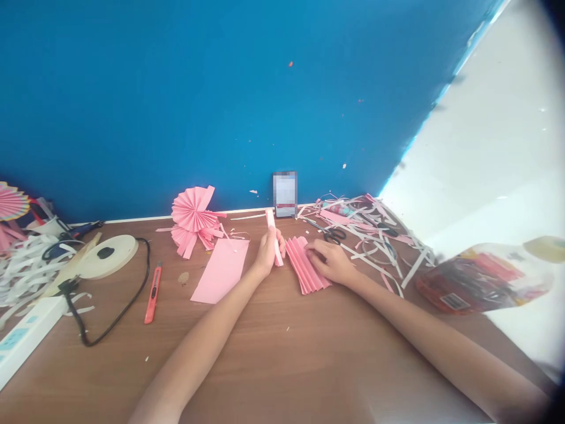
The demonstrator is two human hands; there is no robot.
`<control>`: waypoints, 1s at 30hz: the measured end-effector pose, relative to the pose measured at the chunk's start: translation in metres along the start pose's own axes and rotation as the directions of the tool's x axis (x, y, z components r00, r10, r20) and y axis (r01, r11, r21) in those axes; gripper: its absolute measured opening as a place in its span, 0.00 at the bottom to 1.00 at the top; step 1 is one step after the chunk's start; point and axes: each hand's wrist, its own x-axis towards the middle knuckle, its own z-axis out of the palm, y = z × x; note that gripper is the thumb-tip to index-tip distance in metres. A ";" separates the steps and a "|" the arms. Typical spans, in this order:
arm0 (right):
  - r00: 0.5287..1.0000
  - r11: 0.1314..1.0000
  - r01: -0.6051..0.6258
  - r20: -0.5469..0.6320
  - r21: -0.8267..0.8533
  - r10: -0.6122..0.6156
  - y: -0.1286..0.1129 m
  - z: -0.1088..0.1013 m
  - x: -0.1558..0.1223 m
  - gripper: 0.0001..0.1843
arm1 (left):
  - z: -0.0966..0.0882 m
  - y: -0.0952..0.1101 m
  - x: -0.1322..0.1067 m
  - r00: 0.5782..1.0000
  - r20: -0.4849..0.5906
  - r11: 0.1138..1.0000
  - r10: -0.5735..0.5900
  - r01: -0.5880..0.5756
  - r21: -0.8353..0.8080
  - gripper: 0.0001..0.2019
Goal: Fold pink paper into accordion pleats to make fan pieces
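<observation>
My left hand (269, 250) is closed around a folded pink paper strip (273, 232), which stands nearly upright above the brown table (282, 353). My right hand (331, 262) rests with fingers pressed on a pleated pink paper (304, 271) that lies fanned out on the table between both hands. A flat pink paper sheet (220, 271) lies just left of my left hand. Finished pink paper fans (194, 221) sit further back by the blue wall.
Black scissors (331, 234) lie among paper scraps (375, 235) at the right. A phone (285, 194) leans on the wall. A red utility knife (152, 293), tape roll (108, 254), black cable (115, 318) and white power strip (22, 338) sit left. A plastic bottle (481, 277) lies at the right.
</observation>
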 end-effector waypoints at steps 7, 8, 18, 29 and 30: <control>0.998 0.971 0.040 0.046 0.234 -0.052 -0.006 -0.009 0.000 0.11 | 0.003 0.006 -0.004 0.999 -0.047 0.998 -0.019 0.016 -0.055 0.25; 0.999 0.978 0.040 0.006 0.204 -0.042 -0.005 -0.007 -0.001 0.10 | 0.003 0.006 -0.004 0.998 -0.062 0.999 -0.009 0.006 -0.049 0.24; 0.996 0.974 0.080 -0.011 -0.213 -0.085 0.007 0.007 -0.005 0.11 | -0.002 -0.002 0.000 0.991 -0.131 1.000 0.024 -0.026 -0.015 0.11; 0.975 0.971 -0.178 -0.164 -0.162 0.151 0.004 0.005 0.020 0.12 | -0.007 0.003 0.008 0.996 -0.041 0.960 -0.076 0.062 -0.273 0.18; 0.965 0.969 -0.214 -0.180 -0.124 0.190 0.003 0.004 0.027 0.11 | -0.005 0.002 0.011 0.995 -0.047 0.951 -0.085 0.067 -0.303 0.18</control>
